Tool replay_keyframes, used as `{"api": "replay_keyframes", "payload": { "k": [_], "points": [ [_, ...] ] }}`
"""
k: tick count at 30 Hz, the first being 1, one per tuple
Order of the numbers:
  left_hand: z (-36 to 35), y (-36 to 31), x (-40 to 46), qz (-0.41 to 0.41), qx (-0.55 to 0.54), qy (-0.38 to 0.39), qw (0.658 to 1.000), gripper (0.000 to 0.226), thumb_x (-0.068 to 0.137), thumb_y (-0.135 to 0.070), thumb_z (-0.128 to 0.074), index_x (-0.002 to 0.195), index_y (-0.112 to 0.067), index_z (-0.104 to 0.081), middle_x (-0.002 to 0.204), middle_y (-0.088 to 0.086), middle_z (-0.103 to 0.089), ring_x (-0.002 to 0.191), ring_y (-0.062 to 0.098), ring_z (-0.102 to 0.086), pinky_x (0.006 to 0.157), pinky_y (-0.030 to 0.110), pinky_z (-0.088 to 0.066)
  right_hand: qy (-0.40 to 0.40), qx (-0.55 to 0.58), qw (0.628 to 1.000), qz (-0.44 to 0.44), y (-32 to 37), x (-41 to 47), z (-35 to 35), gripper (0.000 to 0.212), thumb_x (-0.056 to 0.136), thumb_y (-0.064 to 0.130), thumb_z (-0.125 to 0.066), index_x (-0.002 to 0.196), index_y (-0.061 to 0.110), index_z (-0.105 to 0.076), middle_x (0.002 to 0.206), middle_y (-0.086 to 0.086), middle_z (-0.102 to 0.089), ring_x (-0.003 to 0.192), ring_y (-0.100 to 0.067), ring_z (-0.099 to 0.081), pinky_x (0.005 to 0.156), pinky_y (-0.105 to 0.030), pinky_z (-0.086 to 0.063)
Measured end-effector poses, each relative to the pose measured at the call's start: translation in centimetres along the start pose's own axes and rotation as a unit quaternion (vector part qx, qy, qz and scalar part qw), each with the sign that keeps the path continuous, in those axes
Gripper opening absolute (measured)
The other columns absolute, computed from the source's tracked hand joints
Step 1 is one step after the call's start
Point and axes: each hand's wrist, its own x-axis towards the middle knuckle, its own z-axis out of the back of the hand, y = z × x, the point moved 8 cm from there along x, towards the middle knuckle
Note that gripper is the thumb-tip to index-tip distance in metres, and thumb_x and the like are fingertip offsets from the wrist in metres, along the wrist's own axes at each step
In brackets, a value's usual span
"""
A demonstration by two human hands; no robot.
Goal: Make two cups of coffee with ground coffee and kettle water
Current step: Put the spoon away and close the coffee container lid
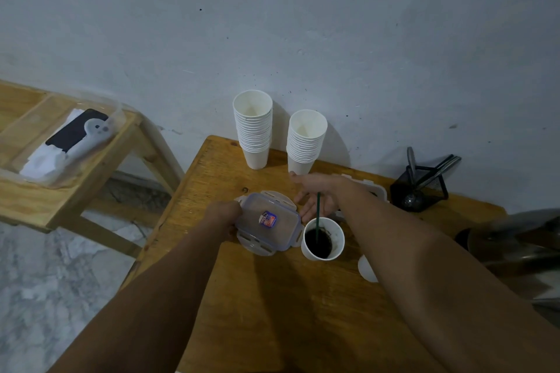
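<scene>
Our left hand (222,215) grips the clear rectangular clip-lock plastic lid (268,222) by its left edge, beside the white paper cup of dark coffee (323,239). Right hand (315,192) hovers spread, empty. We judge the lid light, rigid, slick; best held by the edges.

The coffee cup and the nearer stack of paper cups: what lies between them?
In the head view, the open right hand lies between the coffee cup and the nearer stack.
</scene>
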Motion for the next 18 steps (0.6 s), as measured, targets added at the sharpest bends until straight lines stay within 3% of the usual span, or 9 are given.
{"api": "replay_keyframes", "payload": {
  "k": [4,7,9,13,18],
  "points": [
    [1.0,-0.1,0.4,-0.002,0.002,-0.028,1.0,0.03,0.091,-0.005,-0.056,0.118,0.005,-0.051,0.103,0.027,-0.06,0.083,0.041,-0.065,0.05,0.046,-0.056,0.01,0.026,0.999,0.017,0.2,-0.2,-0.2,0.084,0.093,0.065,-0.044,0.144,-0.001,-0.039,0.143,-0.035,-0.044,0.13,-0.046,-0.049,0.09,-0.049,-0.046],
    [1.6,-0.3,0.3,-0.005,-0.007,-0.035,0.999,0.027,0.091,0.0,-0.056,0.116,0.009,-0.051,0.091,0.023,-0.059,0.074,0.036,-0.064,0.045,0.044,-0.055,0.002,0.051,0.998,0.041,0.5,0.1,0.0,0.083,0.093,0.063,-0.048,0.144,-0.002,-0.038,0.142,-0.034,-0.046,0.13,-0.046,-0.049,0.103,-0.05,-0.044],
    [1.8,-0.4,0.3,-0.004,-0.018,-0.031,0.999,0.03,0.089,0.002,-0.058,0.117,0.005,-0.049,0.095,0.021,-0.059,0.075,0.033,-0.063,0.041,0.041,-0.053,-0.002,0.059,0.997,0.053,0.8,0.1,0.0,0.082,0.093,0.062,-0.049,0.144,-0.002,-0.038,0.143,-0.033,-0.046,0.131,-0.046,-0.048,0.109,-0.054,-0.041],
    [2.3,-0.8,0.9,-0.009,-0.049,-0.029,0.998,0.04,0.085,0.006,-0.062,0.123,0.001,-0.051,0.112,0.02,-0.059,0.095,0.033,-0.062,0.039,0.037,-0.052,-0.017,0.044,0.996,0.082,1.7,-0.7,0.1,0.076,0.095,0.059,-0.048,0.142,0.0,-0.041,0.141,-0.028,-0.05,0.13,-0.043,-0.05,0.11,-0.055,-0.04],
    [3.1,-1.7,0.6,-0.018,-0.122,-0.004,0.992,0.045,0.087,0.005,-0.061,0.13,-0.001,-0.048,0.117,0.019,-0.059,0.093,0.03,-0.063,0.046,0.041,-0.052,-0.042,0.049,0.986,0.151,3.9,-2.2,0.9,0.053,0.099,0.044,-0.05,0.135,0.004,-0.052,0.135,-0.016,-0.058,0.127,-0.036,-0.053,0.11,-0.057,-0.036]
  ]
}}
